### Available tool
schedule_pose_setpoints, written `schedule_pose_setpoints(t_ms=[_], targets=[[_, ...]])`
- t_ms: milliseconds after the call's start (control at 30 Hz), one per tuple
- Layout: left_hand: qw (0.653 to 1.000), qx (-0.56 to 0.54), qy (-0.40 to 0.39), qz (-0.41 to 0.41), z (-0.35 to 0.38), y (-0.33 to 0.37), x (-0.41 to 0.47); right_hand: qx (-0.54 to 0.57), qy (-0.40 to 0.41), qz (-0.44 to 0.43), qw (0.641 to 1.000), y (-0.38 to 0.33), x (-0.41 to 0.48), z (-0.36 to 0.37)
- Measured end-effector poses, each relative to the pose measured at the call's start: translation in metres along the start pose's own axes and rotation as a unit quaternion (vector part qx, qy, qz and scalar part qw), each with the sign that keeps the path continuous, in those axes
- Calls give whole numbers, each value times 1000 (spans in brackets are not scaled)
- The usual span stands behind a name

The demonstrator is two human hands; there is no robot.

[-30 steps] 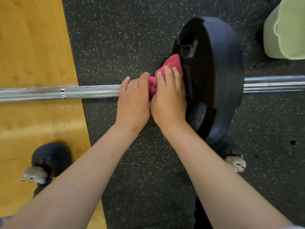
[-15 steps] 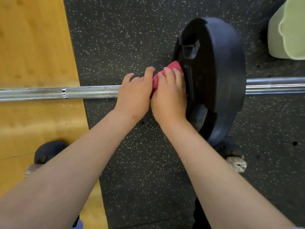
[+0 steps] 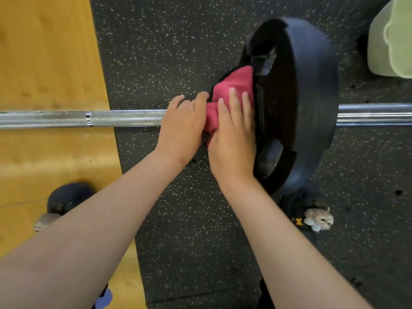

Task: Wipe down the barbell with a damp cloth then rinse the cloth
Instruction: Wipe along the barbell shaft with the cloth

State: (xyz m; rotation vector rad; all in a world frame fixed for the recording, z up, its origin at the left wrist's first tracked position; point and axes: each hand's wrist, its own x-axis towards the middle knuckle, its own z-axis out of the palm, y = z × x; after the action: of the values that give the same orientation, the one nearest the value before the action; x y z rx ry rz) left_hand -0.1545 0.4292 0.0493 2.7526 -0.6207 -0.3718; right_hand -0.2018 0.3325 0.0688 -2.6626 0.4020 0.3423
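A steel barbell [image 3: 124, 118] lies across the floor with a black weight plate [image 3: 312, 103] on its right part. A red cloth [image 3: 234, 85] is bunched on the bar right against the plate's inner face. My right hand [image 3: 233, 134] lies over the cloth with its fingers pressing it against the bar and plate. My left hand [image 3: 181, 128] wraps over the bar just left of the cloth, its fingertips touching the cloth's edge. The bar under both hands is hidden.
A pale green bucket [image 3: 390, 39] stands at the top right on the black speckled rubber mat [image 3: 167, 41]. Wooden flooring [image 3: 44, 63] covers the left. My slippers show at the lower left [image 3: 64, 201] and beside the plate [image 3: 316, 215].
The cloth has spread upward along the plate's face and more of it shows. Both hands stayed at the same spot on the bar, shifting only slightly.
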Motion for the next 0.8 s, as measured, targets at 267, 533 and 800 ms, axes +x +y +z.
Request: schedule_pose_setpoints(t_ms=[267,533,800], targets=[[998,18,53,-9,17,0,4,22,35,-2,999,0,11,3],[996,-41,75,-34,10,4,2,38,68,-12,997,11,-41,13],[998,-48,20,-21,6,-4,4,43,27,-11,999,6,12,2]])
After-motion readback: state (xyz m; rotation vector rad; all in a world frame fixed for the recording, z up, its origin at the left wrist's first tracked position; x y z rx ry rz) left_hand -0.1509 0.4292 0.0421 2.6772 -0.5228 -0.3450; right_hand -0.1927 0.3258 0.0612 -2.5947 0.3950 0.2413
